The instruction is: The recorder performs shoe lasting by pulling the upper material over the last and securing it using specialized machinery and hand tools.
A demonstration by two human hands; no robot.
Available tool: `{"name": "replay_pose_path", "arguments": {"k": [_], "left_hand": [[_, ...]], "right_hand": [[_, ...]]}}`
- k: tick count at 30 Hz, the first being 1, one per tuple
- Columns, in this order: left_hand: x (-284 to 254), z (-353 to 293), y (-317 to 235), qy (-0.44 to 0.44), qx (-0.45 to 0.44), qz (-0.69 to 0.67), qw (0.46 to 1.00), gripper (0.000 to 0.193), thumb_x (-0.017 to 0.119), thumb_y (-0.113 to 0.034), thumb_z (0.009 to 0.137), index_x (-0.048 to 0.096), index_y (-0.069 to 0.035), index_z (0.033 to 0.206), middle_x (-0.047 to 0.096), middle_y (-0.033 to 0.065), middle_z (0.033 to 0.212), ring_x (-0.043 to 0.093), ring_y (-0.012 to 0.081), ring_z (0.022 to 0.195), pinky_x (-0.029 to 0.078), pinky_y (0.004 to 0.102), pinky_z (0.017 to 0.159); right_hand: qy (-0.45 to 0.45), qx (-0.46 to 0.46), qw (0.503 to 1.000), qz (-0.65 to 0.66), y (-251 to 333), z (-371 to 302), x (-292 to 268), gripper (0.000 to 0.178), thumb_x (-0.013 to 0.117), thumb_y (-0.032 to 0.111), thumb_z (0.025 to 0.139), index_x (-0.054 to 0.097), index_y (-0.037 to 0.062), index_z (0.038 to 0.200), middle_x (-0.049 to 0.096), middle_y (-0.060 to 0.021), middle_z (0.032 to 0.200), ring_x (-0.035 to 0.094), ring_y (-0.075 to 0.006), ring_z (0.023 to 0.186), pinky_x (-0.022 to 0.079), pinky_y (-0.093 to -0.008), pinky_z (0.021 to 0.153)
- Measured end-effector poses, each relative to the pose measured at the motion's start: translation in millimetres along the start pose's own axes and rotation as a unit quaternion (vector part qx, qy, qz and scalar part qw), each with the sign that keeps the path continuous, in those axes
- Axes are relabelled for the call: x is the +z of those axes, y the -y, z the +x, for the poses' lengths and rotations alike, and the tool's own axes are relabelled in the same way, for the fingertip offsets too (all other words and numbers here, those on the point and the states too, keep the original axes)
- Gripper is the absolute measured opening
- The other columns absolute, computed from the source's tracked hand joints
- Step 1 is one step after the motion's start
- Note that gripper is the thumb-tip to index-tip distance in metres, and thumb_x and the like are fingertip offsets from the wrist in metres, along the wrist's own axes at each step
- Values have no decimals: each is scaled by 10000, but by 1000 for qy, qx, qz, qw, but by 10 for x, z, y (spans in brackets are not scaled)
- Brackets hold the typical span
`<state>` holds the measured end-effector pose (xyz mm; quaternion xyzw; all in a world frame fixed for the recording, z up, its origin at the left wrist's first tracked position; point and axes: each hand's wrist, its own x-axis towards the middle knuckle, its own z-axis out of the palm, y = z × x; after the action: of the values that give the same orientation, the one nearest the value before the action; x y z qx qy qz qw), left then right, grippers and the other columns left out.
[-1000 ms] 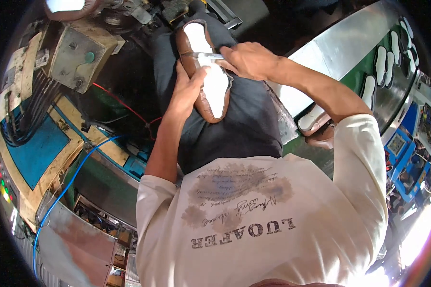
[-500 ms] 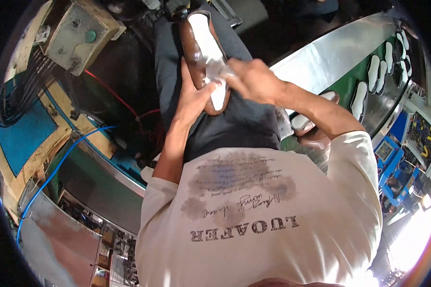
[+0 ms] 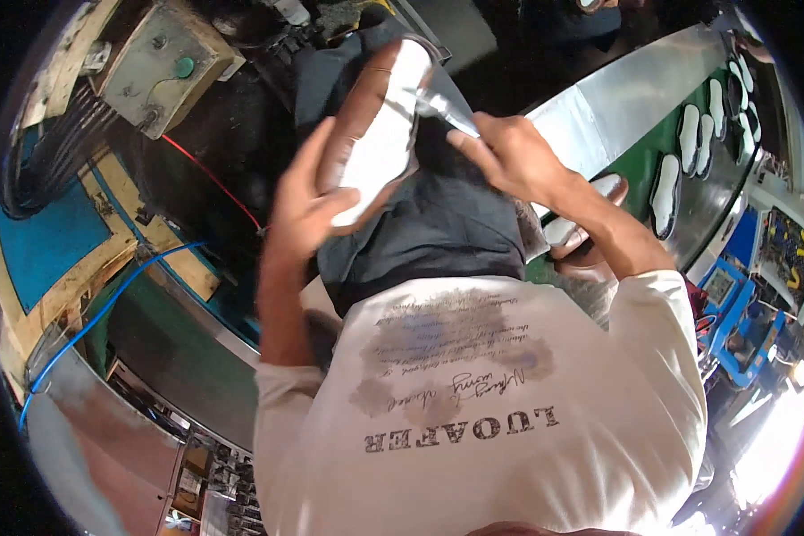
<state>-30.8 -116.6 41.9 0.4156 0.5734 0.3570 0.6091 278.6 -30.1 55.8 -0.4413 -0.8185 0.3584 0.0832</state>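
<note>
A brown shoe upper (image 3: 363,98), its white bottom facing up, lies tilted above my dark-trousered lap. My left hand (image 3: 305,201) grips it by the near left end, the thumb resting on the white bottom. In my right hand (image 3: 520,156) is a shiny silvery hand tool (image 3: 448,111), its far end reaching over the white surface near the shoe's right edge. Blur and glare hide what kind of tool it is. Beside my right forearm, further brown shoes with white bottoms (image 3: 565,234) lie partly covered.
To the right runs a green conveyor belt (image 3: 630,161) with a metal side panel (image 3: 590,121), carrying several white-bottomed shoes (image 3: 665,192). A control box (image 3: 165,67) with a green button stands at the upper left. A blue hose (image 3: 98,308) crosses the left side.
The shoe has swung left and tilted, its far end now leaning right. My left hand has moved left with it. My right hand has drawn slightly right, so the tool shows more.
</note>
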Motion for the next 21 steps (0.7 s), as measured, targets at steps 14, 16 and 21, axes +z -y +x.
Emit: {"name": "replay_pose_path", "arguments": {"k": [14,16,21], "left_hand": [[536,1180,97,96,8,107,990,702,874,-180,900,578,85,1478,708,215,1402,685,276,1291,525,397,1105],[466,1049,157,95,-88,139,982,712,837,-166,924,541,104,1513,687,209,1435,663,262,1314,502,387,1129],[230,918,-24,158,-113,40,980,768,802,-131,938,470,105,1589,668,198,1465,635,252,1339,453,384,1184]], "right_hand": [[1,126,990,56,-206,-636,-8,381,598,279,1130,705,-86,1131,701,-310,930,700,-488,898,563,-504,842],[24,40,998,30,-232,-670,28,386,612,276,1118,713,-81,1227,705,-315,945,712,-488,925,564,-524,865],[72,7,997,-16,-216,-457,101,405,635,240,1098,686,-94,1321,743,-257,1082,725,-472,965,584,-532,869]]}}
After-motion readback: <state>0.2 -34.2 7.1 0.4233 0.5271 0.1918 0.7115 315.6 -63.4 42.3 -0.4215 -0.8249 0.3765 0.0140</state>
